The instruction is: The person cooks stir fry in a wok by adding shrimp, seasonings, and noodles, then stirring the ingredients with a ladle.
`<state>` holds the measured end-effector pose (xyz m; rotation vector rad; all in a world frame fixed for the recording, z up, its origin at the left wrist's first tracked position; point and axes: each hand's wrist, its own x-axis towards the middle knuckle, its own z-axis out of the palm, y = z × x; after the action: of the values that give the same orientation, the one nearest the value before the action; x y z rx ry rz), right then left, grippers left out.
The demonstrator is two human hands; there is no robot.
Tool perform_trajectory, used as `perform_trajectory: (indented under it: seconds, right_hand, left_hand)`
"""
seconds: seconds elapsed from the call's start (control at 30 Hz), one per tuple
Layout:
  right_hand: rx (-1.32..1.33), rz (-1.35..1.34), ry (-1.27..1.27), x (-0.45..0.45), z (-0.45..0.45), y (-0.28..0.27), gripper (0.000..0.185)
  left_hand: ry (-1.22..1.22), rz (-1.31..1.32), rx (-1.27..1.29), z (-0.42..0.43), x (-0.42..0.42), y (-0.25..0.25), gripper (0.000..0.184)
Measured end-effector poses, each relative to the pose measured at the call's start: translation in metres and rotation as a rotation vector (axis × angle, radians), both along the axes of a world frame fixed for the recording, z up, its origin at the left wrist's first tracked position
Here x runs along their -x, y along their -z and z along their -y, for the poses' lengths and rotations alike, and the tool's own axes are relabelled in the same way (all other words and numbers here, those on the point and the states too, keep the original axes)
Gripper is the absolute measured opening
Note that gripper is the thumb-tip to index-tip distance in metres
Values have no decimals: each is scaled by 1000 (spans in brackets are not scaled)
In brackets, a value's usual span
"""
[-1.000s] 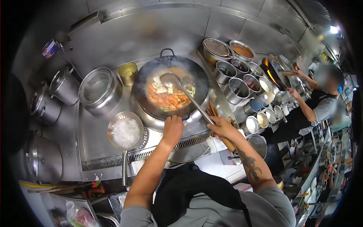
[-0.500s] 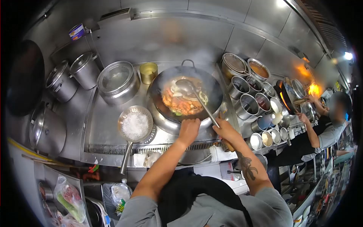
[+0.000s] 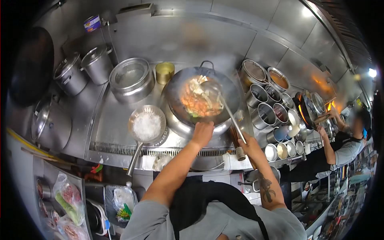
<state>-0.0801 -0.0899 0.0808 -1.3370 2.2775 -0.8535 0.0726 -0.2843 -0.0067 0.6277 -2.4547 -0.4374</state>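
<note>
The black wok [image 3: 173,99] sits on the burner, holding a steaming mix of orange-red, pale and green food [image 3: 197,102]. At its near edge, my left hand [image 3: 203,133] is closed on the wok; the exact part it grips is hidden under the fingers. My right hand [image 3: 249,145] is wrapped round the handle of a long metal ladle [image 3: 231,114]. The ladle's bowl rests at the right side of the food, inside the wok.
Left of the wok are a perforated strainer [image 3: 136,161] with white contents, a large lidded pot [image 3: 134,95] and a brass-coloured tin [image 3: 164,73]. Several seasoning containers [image 3: 264,114] crowd the right. Beyond them a co-worker [image 3: 347,154] handles another wok near flames.
My right hand has drawn toward me and right with the ladle, whose bowl now sits further right in the wok. The food is heaped differently. The whole view has shifted slightly.
</note>
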Motion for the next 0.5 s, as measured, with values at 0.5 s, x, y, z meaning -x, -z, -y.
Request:
perform_trajectory:
  seconds: [0.5]
  right_hand:
    - [49, 278, 175, -1, -15, 8, 27]
  left_hand:
    - [107, -392, -123, 22, -40, -2, 31]
